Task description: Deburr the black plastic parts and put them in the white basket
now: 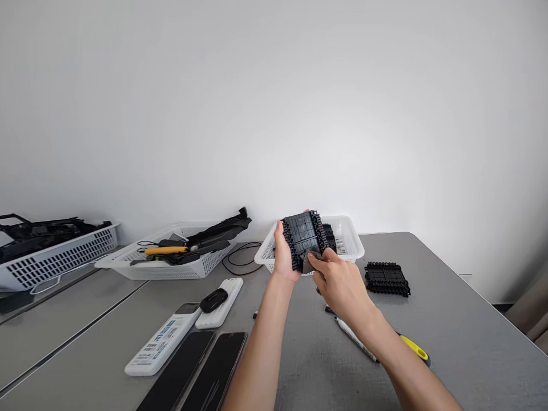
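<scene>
My left hand [285, 257] is wrapped round a black plastic panel with toothed edges [303, 228], held up in front of a white basket [351, 237]. My right hand [342, 282] pinches a small grey cloth [309, 262] and presses it on the lower part of that panel. The fingers of the left hand are mostly hidden behind the panel. To the right on the table lies a similar black toothed panel [387, 278]. More dark toothed pieces show inside the basket, partly covered by the held panel.
Beneath my right forearm lie a marker [355, 339] and a yellow-handled tool [414, 348]. Two dark phones [177, 368], white power banks [165, 342] and a small black object [214, 299] lie at left. Farther left stand two white baskets of black items [166, 271], near a black cable [229, 265].
</scene>
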`<state>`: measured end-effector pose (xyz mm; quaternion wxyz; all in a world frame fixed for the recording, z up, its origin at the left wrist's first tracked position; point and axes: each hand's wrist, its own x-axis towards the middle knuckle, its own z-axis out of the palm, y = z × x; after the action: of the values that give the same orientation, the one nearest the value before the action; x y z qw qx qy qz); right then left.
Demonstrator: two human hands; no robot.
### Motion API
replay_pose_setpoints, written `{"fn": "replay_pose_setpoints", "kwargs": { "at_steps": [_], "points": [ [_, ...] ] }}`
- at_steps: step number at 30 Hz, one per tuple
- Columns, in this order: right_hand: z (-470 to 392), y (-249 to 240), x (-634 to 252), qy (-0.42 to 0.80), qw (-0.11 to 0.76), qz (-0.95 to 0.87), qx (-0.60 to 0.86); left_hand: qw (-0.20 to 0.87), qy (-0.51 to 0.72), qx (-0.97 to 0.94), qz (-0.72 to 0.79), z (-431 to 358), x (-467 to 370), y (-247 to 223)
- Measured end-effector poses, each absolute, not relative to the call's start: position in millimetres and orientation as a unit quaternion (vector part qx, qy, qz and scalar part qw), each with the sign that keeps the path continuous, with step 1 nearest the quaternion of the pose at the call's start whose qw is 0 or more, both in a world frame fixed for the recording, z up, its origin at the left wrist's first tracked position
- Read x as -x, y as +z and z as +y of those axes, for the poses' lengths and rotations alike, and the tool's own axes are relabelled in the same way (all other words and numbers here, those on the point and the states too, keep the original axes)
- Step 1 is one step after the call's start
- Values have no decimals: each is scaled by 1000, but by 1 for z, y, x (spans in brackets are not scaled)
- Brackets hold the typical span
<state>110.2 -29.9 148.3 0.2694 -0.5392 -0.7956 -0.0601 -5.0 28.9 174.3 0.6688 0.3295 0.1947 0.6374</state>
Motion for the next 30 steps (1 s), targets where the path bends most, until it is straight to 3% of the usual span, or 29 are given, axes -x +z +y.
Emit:
{"fn": "replay_pose_setpoints", "kwargs": {
  "at_steps": [9,19,26,30],
  "points": [
    [-35,160,-120,-31,238,-786,570,672,623,-347,200,32,-1,167],
    [-33,156,-113,97,361,-787,490,661,643,-331,200,31,-4,168],
    [-29,158,-118,97,333,-800,488,682,608,-353,202,28,-7,166],
    [-28,161,-129,64,362,-789,492,681,608,-362,190,27,-10,164]
  ]
}}
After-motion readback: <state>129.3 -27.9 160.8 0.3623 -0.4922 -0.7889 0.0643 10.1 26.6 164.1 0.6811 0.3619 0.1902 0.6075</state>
